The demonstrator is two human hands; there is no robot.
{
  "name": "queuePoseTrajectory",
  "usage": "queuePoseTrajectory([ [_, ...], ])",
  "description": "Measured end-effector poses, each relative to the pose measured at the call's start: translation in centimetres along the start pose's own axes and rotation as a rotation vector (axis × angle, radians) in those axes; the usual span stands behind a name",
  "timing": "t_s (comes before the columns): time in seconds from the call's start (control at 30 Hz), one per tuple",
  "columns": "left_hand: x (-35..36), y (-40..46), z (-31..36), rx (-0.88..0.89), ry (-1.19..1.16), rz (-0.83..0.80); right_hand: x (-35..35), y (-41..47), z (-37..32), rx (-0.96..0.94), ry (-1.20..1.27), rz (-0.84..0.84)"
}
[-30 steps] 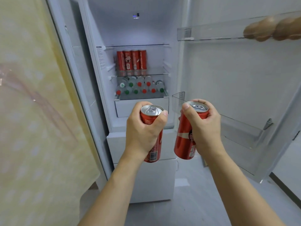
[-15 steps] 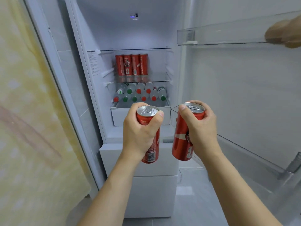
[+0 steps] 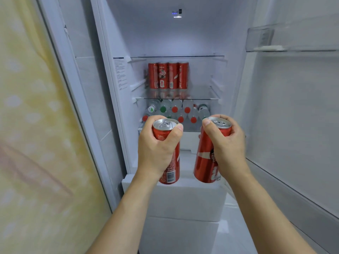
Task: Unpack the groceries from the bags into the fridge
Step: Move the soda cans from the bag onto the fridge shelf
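1. The left hand (image 3: 157, 149) has its fingers and thumb wrapped round a red can (image 3: 169, 158), held upright with the silver top and pull tab showing.
2. The right hand (image 3: 226, 145) grips a second red can (image 3: 206, 160) the same way, thumb across the front near the rim; this can tilts a little, its base leaning towards the left one.
3. Both cans are held in front of the open fridge (image 3: 176, 33), above its white lower drawers (image 3: 187, 200), side by side and apart.
4. Behind them, on a glass shelf (image 3: 201, 97), four more red cans (image 3: 168, 75) stand upright in a row, touching one another.
5. Under that shelf lie bottles (image 3: 176, 110) on their sides, red and green caps facing out.
6. To the right, the fridge door (image 3: 293, 107) stands open with a clear door bin (image 3: 293, 39) near the top.
7. To the left hangs a pale yellow patterned curtain (image 3: 33, 125).
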State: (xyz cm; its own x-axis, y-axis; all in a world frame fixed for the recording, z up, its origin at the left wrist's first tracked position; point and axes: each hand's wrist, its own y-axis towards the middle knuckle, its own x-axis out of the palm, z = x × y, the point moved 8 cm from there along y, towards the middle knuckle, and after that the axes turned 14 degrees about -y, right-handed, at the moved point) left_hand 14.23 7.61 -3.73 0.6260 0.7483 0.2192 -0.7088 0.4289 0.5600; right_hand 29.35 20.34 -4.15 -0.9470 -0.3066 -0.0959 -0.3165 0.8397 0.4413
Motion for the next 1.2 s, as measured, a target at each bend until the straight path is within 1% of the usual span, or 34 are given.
queuePoseTrajectory([
  [0.17, -1.0, 5.0, -1.6, 0.011, -0.013, -0.005, 3.4, 3.8, 0.3, 0.009, 0.014, 0.017],
  [0.43, -1.1, 12.3, -5.2, -0.015, -0.061, -0.082, 7.3, 9.8, 0.9, 0.016, 0.047, 0.067],
  [0.53, -0.2, 15.0, -6.1, -0.008, -0.080, -0.069, 8.1, 12.7, 1.1, 0.016, 0.064, 0.092],
  [0.7, 2.0, 19.0, -7.6, 0.009, -0.098, -0.052, 8.7, 17.8, 1.6, -0.027, 0.008, 0.134],
  [0.77, 2.9, 20.7, -8.2, 0.020, -0.082, -0.031, 9.1, 19.9, 1.8, -0.046, -0.015, 0.118],
  [0.9, 4.4, 23.8, -9.0, 0.040, -0.057, 0.005, 10.0, 23.7, 2.3, -0.057, 0.015, 0.085],
  [1.1, 6.3, 28.6, -9.3, 0.095, 0.020, -0.050, 11.1, 28.2, 3.5, -0.016, -0.024, 0.098],
  [1.2, 7.6, 30.7, -9.7, 0.119, 0.044, -0.089, 11.2, 29.9, 3.6, -0.025, -0.023, 0.115],
])
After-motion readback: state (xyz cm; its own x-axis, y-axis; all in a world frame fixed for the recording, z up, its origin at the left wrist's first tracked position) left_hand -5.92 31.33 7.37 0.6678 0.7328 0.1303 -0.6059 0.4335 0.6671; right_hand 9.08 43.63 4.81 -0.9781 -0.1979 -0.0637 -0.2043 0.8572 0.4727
